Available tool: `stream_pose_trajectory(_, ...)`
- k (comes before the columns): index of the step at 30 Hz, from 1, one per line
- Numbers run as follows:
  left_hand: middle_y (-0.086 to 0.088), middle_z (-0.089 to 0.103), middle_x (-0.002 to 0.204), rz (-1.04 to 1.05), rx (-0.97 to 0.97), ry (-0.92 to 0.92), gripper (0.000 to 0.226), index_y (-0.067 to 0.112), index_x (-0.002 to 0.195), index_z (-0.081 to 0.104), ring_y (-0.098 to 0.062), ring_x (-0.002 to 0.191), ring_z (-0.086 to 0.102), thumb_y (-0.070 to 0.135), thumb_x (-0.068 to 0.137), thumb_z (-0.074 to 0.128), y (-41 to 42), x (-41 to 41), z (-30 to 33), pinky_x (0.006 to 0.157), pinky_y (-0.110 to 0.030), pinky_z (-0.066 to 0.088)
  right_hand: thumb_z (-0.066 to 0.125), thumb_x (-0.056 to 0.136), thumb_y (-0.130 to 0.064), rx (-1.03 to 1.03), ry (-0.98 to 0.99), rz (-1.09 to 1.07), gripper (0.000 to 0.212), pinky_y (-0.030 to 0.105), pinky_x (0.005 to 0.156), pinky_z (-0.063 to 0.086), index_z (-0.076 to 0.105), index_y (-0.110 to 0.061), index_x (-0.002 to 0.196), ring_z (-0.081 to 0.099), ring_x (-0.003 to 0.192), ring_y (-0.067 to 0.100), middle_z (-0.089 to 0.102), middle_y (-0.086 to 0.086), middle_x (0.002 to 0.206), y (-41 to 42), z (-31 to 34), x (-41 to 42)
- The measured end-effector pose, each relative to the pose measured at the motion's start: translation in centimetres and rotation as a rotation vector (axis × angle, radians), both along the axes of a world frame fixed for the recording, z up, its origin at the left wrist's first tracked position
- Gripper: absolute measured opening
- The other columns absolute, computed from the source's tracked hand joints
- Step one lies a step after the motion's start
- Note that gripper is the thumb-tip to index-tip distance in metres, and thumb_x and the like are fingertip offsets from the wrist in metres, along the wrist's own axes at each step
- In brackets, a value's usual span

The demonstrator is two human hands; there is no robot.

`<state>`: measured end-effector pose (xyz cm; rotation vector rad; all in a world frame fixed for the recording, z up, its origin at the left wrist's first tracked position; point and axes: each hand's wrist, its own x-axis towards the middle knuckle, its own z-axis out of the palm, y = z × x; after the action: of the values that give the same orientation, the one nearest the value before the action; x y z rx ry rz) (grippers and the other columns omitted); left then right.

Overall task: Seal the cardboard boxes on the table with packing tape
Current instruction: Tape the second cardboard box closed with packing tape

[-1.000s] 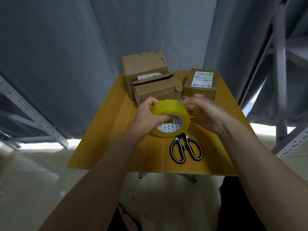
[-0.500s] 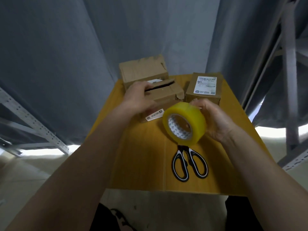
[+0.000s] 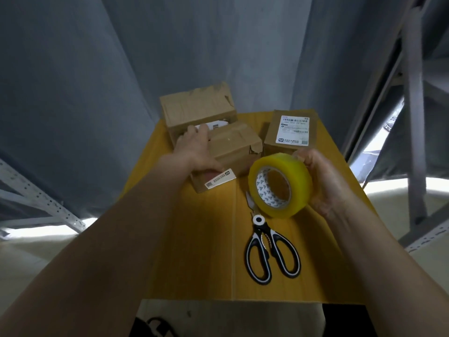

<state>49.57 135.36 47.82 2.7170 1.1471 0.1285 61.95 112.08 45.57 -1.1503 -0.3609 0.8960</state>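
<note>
Both forearms are bare, with no sleeves, watch or rings to see. The left hand (image 3: 194, 148) and right hand (image 3: 325, 181) wear no gloves. Near the bottom edge shows dark clothing (image 3: 155, 328) with a pale marking.

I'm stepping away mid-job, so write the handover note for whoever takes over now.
Left hand: lying on the middle box, fingers over its far edge, palm on top.
Right hand: holding the tape roll above the table, beside that box.
Scissors: lying on the table, near the front, closed.
Other boxes: back box behind the middle one, labelled box to the right.
Done: nothing looks newly taped.
Left: tape all three boxes, cut each strip.
</note>
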Motion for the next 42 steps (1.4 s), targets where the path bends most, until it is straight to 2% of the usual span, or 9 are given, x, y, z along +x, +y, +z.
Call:
stream_pose_trajectory(7,-0.004,0.037,0.142,0.15,-0.389,-0.083,0.112,0.032,0.145,0.031,-0.026,0.129,0.041,0.061,0.051,0.085,0.1,-4.7,1.6,0.107,-0.043,0.039,0.054,0.082,-0.015,0.008,0.098,-0.086,0.011,0.034,0.059,0.057,0.054,-0.018,0.093,0.059,0.078,0.023,0.057,0.008,0.093,0.3,1.5,-1.3)
stream_pose_trajectory(13,0.003,0.075,0.076,0.43,-1.014,-0.561,0.059,0.022,0.123,0.06,-0.012,0.061,0.071,0.059,0.078,0.066,-4.3,-9.5,1.4,0.043,-0.018,0.049,0.057,0.088,-0.024,-0.004,0.067,-0.177,0.021,0.032,0.065,0.055,0.054,-0.021,0.068,0.061,0.054,0.01,0.06,-0.005,0.062,1.7,3.1,-3.9)
stream_pose_trajectory(18,-0.014,0.067,0.103,0.728,-1.295,-0.771,0.076,0.016,0.132,0.048,-0.032,0.095,0.063,0.064,0.076,0.066,-9.2,-11.0,-1.7,0.084,-0.053,0.051,0.059,0.085,-0.031,-0.076,-0.124,-0.245,0.015,0.032,0.071,0.053,0.063,-0.019,0.093,0.063,0.08,0.02,0.063,0.001,0.086,2.7,4.2,-6.4)
stream_pose_trajectory(22,-0.018,0.064,0.111,0.801,-1.422,-0.917,0.048,0.016,0.105,0.05,-0.037,0.105,0.06,0.052,0.08,0.07,-12.7,-10.7,-1.6,0.095,-0.061,0.045,0.061,0.082,-0.038,-0.13,-0.305,-0.288,0.029,0.035,0.075,0.052,0.064,-0.017,0.101,0.063,0.088,0.019,0.065,0.0,0.094,2.3,5.2,-7.4)
stream_pose_trajectory(25,-0.013,0.065,0.102,0.819,-1.319,-0.951,0.032,0.016,0.093,0.051,-0.03,0.091,0.063,0.033,0.08,0.076,-14.5,-10.5,-0.7,0.082,-0.049,0.054,0.06,0.084,-0.036,-0.155,-0.431,-0.355,0.033,0.032,0.071,0.045,0.063,-0.009,0.102,0.054,0.081,0.016,0.055,-0.003,0.083,1.7,6.0,-7.5)
stream_pose_trajectory(28,-0.006,0.052,0.129,0.789,-0.66,-0.903,0.063,0.017,0.125,0.053,-0.024,0.118,0.052,0.031,0.071,0.082,-15.5,-10.7,-0.5,0.094,-0.041,0.051,0.059,0.086,-0.036,-0.183,-0.521,-0.397,0.04,0.029,0.064,0.041,0.059,-0.002,0.108,0.047,0.069,0.01,0.049,-0.007,0.075,0.9,6.4,-7.5)
stream_pose_trajectory(31,0.007,0.042,0.132,0.229,-0.272,-0.994,0.052,0.029,0.12,0.054,-0.015,0.128,0.039,0.028,0.074,0.079,-17.2,-10.1,1.2,0.106,-0.038,0.042,0.059,0.084,-0.038,-0.232,-0.614,-0.384,0.028,0.03,0.066,0.04,0.058,-0.011,0.092,0.046,0.066,0.008,0.048,-0.008,0.072,0.5,6.9,-7.9)
stream_pose_trajectory(34,0.009,0.045,0.129,-0.106,-0.277,-0.863,0.06,0.024,0.127,0.053,-0.01,0.124,0.042,0.03,0.072,0.079,-19.1,-8.2,2.4,0.107,-0.032,0.039,0.06,0.081,-0.038,-0.262,-0.649,-0.34,0.025,0.031,0.067,0.037,0.049,-0.016,0.08,0.044,0.066,0.01,0.047,-0.008,0.073,0.6,7.3,-8.6)
stream_pose_trajectory(42,0.01,0.055,0.098,0.095,-0.387,-1.178,0.05,0.029,0.097,0.043,0.004,0.085,0.064,0.01,0.071,0.081,-18.8,-6.1,2.6,0.068,-0.012,0.053,0.062,0.077,-0.041,-0.329,-0.679,-0.308,0.026,0.037,0.073,0.042,0.05,-0.019,0.081,0.054,0.089,0.023,0.056,-0.002,0.084,0.1,6.8,-9.5)
